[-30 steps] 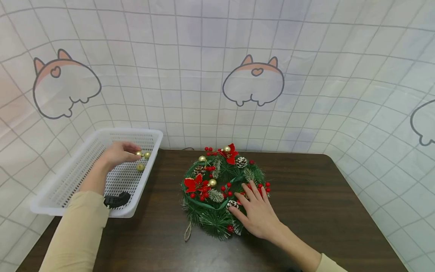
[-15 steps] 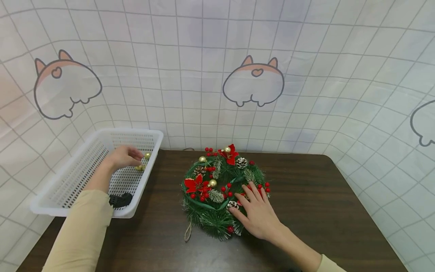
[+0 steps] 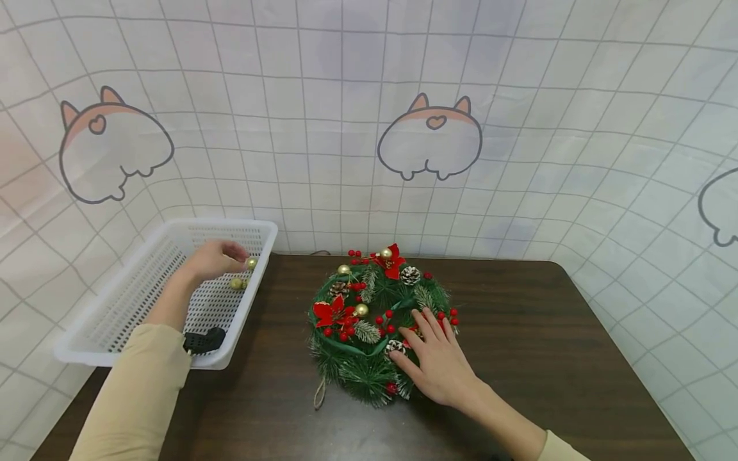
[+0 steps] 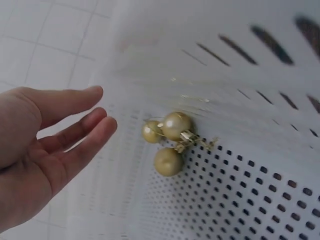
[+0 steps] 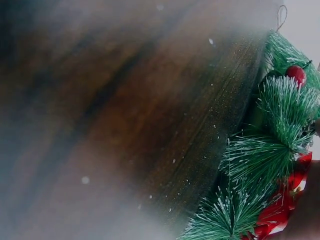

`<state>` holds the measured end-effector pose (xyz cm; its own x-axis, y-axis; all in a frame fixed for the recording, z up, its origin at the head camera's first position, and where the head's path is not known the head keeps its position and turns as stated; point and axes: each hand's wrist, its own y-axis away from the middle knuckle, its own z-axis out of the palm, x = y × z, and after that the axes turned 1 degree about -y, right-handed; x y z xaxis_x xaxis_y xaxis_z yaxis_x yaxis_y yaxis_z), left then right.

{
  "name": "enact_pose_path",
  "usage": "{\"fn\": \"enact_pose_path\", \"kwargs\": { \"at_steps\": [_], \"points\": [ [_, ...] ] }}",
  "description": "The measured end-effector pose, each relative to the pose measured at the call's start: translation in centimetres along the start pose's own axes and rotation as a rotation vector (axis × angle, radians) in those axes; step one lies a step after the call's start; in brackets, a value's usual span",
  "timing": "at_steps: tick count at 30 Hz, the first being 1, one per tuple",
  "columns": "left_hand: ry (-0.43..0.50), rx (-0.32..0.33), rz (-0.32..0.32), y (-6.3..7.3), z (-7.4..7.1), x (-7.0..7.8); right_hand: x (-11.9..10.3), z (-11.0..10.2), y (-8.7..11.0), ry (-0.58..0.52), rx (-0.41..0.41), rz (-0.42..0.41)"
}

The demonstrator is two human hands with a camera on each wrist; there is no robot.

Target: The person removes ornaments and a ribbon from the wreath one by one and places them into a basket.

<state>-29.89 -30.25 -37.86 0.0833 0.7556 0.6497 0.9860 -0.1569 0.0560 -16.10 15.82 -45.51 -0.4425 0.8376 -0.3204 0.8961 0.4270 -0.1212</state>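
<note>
Over the white basket (image 3: 249, 301) at the left, my left hand (image 3: 212, 261) hovers with nothing in its grasp. In the left wrist view, the thumb and the fingertips (image 4: 107, 125) stand apart. Beside them lie three small gold balls (image 4: 168, 161) with thin gold strings, on the basket floor near its wall. My right hand (image 3: 441, 368) rests, fingers spread, on the near right of a green Christmas wreath (image 3: 369, 378). Red poinsettias (image 3: 333, 312), pine cones (image 3: 410, 276), berries and gold balls (image 3: 360, 310) decorate that wreath. In the right wrist view only its outer needles (image 5: 285, 107) show.
A black object (image 3: 204, 340) lies in the near end of the basket. The wreath sits mid-way on a dark wooden table (image 3: 519, 320), its twine loop (image 3: 319, 394) pointing toward me. A grid-patterned cloth (image 3: 323, 128) hangs behind and at both sides.
My left hand has shifted slightly right inside the basket, dipping and then rising a little. The gold balls there have changed position. My right hand and the wreath stay put.
</note>
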Motion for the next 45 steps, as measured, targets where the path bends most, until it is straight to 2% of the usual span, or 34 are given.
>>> {"fn": "enact_pose_path", "kwargs": {
  "at_steps": [9,14,18,27,32,36,39,45],
  "points": [
    [-0.028,-0.009,0.087,0.2,-0.2,3.8,0.1,-0.1,0.0,0.006,0.006,-0.001],
    [-0.043,-0.031,0.137,0.3,0.3,6.1,0.1,-0.1,0.0,0.003,0.008,0.000],
    [-0.043,-0.045,0.174,0.3,0.9,7.4,0.0,0.0,0.0,0.000,0.008,-0.002],
    [-0.012,-0.043,0.232,0.8,3.2,10.2,0.0,0.2,0.0,0.009,0.015,-0.011],
    [0.041,-0.033,0.299,0.9,4.9,11.3,-0.1,0.2,0.0,0.007,0.014,-0.011],
    [0.099,-0.049,0.356,1.0,6.5,11.8,-0.1,0.2,-0.1,0.008,0.012,-0.014],
    [0.131,-0.077,0.352,1.1,7.8,12.0,-0.1,0.2,-0.1,0.008,0.008,-0.013],
    [0.135,-0.139,0.341,1.0,10.1,12.3,-0.1,0.0,0.0,0.004,0.009,-0.004]
  ]
}}
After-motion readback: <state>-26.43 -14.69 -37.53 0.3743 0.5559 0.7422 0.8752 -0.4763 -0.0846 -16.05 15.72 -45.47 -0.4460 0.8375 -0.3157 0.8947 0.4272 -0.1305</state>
